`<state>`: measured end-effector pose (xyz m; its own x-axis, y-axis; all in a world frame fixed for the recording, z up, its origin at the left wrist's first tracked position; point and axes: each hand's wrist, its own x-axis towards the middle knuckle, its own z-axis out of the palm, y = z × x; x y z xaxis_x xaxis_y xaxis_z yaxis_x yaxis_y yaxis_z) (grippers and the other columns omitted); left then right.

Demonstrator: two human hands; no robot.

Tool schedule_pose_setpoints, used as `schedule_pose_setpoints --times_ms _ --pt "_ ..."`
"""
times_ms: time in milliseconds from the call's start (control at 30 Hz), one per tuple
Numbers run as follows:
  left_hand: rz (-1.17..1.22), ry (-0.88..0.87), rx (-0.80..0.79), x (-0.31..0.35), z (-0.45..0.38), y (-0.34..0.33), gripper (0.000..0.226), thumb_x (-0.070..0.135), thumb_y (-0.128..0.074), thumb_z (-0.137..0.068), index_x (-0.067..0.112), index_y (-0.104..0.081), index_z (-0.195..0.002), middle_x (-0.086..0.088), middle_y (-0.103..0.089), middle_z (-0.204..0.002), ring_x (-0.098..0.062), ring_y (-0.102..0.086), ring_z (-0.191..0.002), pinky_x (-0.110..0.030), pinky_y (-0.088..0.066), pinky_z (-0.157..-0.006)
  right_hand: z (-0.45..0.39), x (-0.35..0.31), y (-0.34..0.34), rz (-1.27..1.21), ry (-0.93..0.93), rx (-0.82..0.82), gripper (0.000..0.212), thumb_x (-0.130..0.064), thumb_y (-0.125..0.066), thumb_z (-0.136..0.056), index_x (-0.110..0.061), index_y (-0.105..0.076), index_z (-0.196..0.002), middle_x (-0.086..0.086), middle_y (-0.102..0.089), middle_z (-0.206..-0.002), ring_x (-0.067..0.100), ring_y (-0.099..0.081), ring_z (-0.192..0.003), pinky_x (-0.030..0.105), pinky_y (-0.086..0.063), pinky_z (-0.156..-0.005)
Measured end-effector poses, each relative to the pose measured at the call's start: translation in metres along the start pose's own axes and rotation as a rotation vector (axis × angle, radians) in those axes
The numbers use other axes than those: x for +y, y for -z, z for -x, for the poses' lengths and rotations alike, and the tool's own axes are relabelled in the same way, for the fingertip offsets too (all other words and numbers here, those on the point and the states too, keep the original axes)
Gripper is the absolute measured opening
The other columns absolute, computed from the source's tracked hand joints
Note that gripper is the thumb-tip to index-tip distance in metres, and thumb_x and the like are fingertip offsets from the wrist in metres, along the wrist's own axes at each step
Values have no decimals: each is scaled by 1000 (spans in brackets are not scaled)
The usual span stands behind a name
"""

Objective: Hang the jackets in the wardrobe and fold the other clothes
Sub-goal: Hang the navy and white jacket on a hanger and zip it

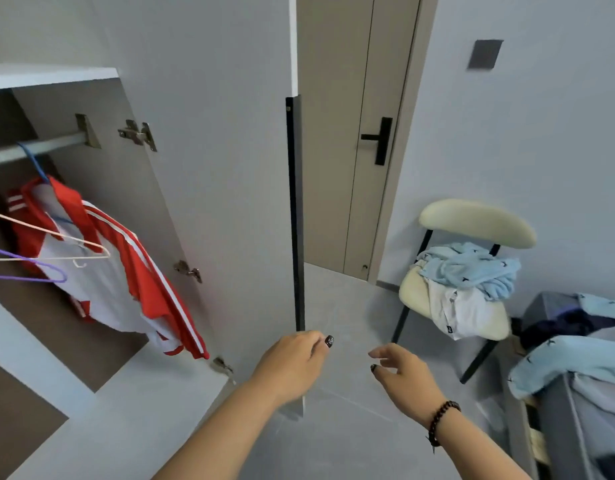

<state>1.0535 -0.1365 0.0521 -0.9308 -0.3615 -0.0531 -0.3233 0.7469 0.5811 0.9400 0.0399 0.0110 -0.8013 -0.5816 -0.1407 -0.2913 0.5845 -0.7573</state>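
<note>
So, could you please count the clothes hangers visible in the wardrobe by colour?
Blue hanger, carrying the red and white jacket on the rail: 1
Cream hanger: 1
Purple hanger: 1
Total: 3

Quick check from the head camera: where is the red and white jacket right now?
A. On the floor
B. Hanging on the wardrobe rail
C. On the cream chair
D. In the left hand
B: the red and white jacket hangs from a blue hanger hooked over the metal wardrobe rail.
</note>
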Motion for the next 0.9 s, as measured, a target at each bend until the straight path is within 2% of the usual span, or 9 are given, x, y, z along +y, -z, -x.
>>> schedule_pose_setpoints --times_ms 100,200,467,667,900 --pt "34 -14 -30 36 -23 -27 31 39 -38 -99 24 -47 -73 7 -52 -70 -18 -48 -71 -31 -39 -64 3 33 48 0 -35 42 15 -18 -57 -92 -30 -59 -101 -12 -57 -112 3 -53 -103 14 -40 -77" --pt "49 -17 -47 72 -48 -54 27 41 -40 -99 24 -60 -94 8 -63 -89 -16 -57 -85 -34 -49 -79 6 72 100 5 -62 72 17 -19 -57 -91 -35 -56 -97 -13 -57 -112 1 -52 -102 14 -39 -78" --pt "153 -24 -87 158 -108 -135 23 32 -47 -99 22 -66 -108 7 -68 -103 -11 -62 -99 -29 -47 -89 13 164 197 1 -173 100 15 -20 -58 -91 -32 -56 -100 -12 -57 -113 5 -54 -106 16 -38 -84" --pt "154 -54 -190 200 -154 -181 22 32 -48 -98 24 -65 -109 12 -67 -105 -7 -62 -100 -24 -46 -88 -1 209 231 -26 -236 128 15 -20 -58 -91 -31 -58 -102 -10 -58 -114 5 -53 -104 16 -39 -84" --pt "149 -58 -273 206 -228 -204 20 33 -50 -97 26 -65 -108 14 -67 -105 -2 -62 -98 -24 -48 -90 -63 231 230 -84 -316 84 14 -23 -59 -90 -30 -57 -102 -4 -57 -111 6 -54 -101 22 -49 -79"
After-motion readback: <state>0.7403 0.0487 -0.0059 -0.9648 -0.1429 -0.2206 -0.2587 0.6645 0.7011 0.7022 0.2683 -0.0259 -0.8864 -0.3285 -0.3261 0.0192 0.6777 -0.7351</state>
